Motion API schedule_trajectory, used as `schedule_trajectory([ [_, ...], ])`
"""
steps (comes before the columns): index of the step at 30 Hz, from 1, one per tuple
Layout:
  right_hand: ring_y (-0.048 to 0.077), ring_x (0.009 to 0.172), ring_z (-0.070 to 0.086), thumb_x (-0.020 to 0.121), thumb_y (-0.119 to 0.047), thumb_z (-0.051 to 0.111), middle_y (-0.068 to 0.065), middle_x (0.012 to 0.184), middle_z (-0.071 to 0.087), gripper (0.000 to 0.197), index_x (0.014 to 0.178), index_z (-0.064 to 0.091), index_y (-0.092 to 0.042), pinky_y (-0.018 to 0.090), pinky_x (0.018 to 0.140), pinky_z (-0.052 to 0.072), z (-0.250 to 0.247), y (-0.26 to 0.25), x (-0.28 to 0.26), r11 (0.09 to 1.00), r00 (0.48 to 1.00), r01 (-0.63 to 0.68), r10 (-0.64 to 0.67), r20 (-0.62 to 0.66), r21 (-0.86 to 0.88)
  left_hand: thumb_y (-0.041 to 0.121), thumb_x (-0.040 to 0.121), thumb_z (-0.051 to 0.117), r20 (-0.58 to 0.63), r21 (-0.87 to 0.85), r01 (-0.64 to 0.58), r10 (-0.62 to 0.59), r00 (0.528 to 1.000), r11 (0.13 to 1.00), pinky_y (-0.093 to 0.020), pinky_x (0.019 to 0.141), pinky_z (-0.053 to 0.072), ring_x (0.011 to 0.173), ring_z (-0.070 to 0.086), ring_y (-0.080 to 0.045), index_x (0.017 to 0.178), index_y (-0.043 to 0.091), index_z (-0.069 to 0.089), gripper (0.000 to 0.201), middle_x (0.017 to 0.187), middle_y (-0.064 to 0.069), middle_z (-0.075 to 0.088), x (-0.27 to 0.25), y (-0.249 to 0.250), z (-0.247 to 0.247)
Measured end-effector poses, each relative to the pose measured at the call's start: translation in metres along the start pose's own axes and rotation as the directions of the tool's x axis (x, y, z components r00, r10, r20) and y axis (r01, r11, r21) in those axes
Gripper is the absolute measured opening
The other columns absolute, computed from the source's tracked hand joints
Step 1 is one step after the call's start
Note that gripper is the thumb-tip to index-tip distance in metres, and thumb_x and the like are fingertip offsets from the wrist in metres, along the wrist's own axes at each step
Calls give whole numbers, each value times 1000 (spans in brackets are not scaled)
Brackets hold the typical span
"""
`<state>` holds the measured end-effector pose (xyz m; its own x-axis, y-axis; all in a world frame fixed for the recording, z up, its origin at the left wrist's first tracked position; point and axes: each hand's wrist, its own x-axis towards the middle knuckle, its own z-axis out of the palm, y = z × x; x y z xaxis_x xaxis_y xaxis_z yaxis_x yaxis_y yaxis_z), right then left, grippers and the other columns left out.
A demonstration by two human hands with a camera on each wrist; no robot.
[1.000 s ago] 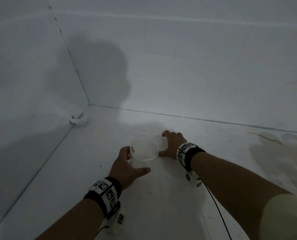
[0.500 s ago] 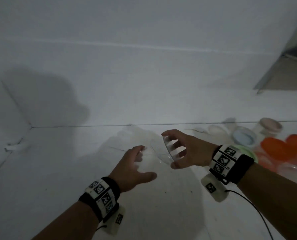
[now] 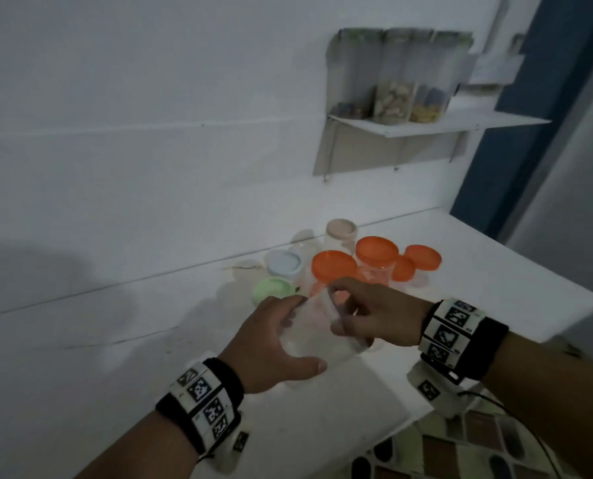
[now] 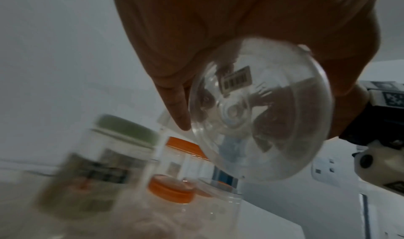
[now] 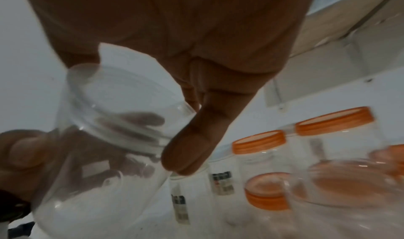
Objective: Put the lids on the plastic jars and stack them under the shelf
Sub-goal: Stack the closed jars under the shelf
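A clear plastic jar (image 3: pixel 322 335) is held tilted above the white counter (image 3: pixel 495 288), between both hands. My left hand (image 3: pixel 303 335) grips its base end; in the left wrist view the round bottom (image 4: pixel 251 113) with a barcode sticker faces the camera, with fingers (image 4: pixel 177 108) curled beside it. My right hand (image 3: pixel 336 305) pinches the mouth end. In the right wrist view its index finger (image 5: pixel 190 147) and thumb lie on the ribbed clear top (image 5: pixel 122 101). Whether that top is a clear lid or the bare neck I cannot tell.
Just behind the hands stand two jars with orange lids (image 3: pixel 336 266) (image 3: pixel 377 250), loose orange lids (image 3: pixel 422 257), and blue-lidded (image 3: pixel 284 262), green-lidded (image 3: pixel 273 288) and beige-lidded (image 3: pixel 340 229) jars. A wall shelf (image 3: pixel 426 126) with tall containers hangs above them. The counter's edge (image 3: pixel 422 409) runs at front right.
The view has swung right from the bare corner to the jars and shelf. The clear jar left the counter and now hangs tilted between both hands.
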<state>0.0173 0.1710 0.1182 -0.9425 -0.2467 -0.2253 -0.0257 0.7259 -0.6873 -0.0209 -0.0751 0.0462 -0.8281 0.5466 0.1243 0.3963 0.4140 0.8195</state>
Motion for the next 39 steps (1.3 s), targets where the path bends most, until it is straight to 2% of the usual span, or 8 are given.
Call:
schedule_trajectory([
  [2, 26, 68, 74, 82, -84, 53, 6, 81, 73, 58, 119, 55, -39, 45, 72, 63, -17, 20, -21, 994, 995, -89, 92, -47, 55, 70, 50, 88, -13, 38, -20, 20, 1000, 999, -26, 101, 49, 118, 53, 3, 145, 46, 44, 107, 128, 23, 47, 18, 22, 31],
  [6, 30, 75, 76, 77, -98, 18, 12, 103, 74, 87, 132, 55, -42, 43, 74, 64, -60, 55, -52, 961, 962, -271, 273, -27, 51, 67, 53, 89, 8, 25, -34, 33, 999, 999, -23, 97, 46, 117, 49, 8, 148, 43, 45, 107, 129, 24, 47, 53, 48, 81],
  [11, 14, 122, 62, 67, -70, 70, -8, 151, 46, 99, 155, 28, -51, 46, 100, 57, -111, 107, -60, 968, 988, -153, 151, 29, 196, 66, 53, 88, 53, -71, 8, -4, 999, 997, -20, 91, 45, 116, 54, 0, 135, 53, 44, 94, 128, 20, 50, 94, 59, 122],
  [16, 33, 79, 75, 70, -79, 66, 13, 100, 73, 78, 121, 63, -21, 42, 74, 62, -121, 141, -41, 949, 948, -280, 297, -114, 148, 66, 55, 89, 58, -34, -55, 57, 997, 998, -25, 96, 46, 118, 50, 3, 137, 50, 44, 95, 130, 21, 47, 134, 60, 152],
  [22, 32, 53, 64, 72, -88, 47, 23, 63, 67, 80, 71, 56, -8, 39, 71, 56, -141, 175, -25, 916, 909, -393, 401, -116, 83, 65, 61, 87, 45, 40, -84, 82, 996, 996, -21, 95, 40, 114, 45, 1, 144, 44, 37, 99, 129, 20, 39, 172, 64, 190],
  [31, 27, 53, 67, 68, -99, 48, 12, 67, 67, 96, 93, 61, -7, 33, 57, 54, -185, 233, 5, 963, 962, -268, 269, -54, 34, 73, 60, 80, -172, 92, 62, -45, 984, 994, -6, 86, 36, 112, 44, 3, 132, 48, 36, 87, 126, 23, 40, 191, 81, 244],
  [35, 30, 60, 64, 80, -93, 36, 23, 76, 69, 88, 107, 69, -16, 35, 58, 53, -207, 248, 23, 958, 987, -151, 161, -20, 244, 63, 61, 85, -391, 109, 66, -19, 920, 992, -12, 92, 39, 116, 49, 3, 134, 46, 43, 86, 124, 28, 46, 179, 101, 243],
  [39, 23, 59, 64, 101, -53, 53, 16, 84, 72, 45, 94, 68, -11, 40, 59, 55, -204, 254, 52, 981, 997, -21, 34, -67, 191, 67, 57, 80, -734, 55, 243, -126, 667, 969, -38, 90, 47, 107, 53, -14, 133, 29, 52, 89, 119, 10, 56, 138, 95, 222],
])
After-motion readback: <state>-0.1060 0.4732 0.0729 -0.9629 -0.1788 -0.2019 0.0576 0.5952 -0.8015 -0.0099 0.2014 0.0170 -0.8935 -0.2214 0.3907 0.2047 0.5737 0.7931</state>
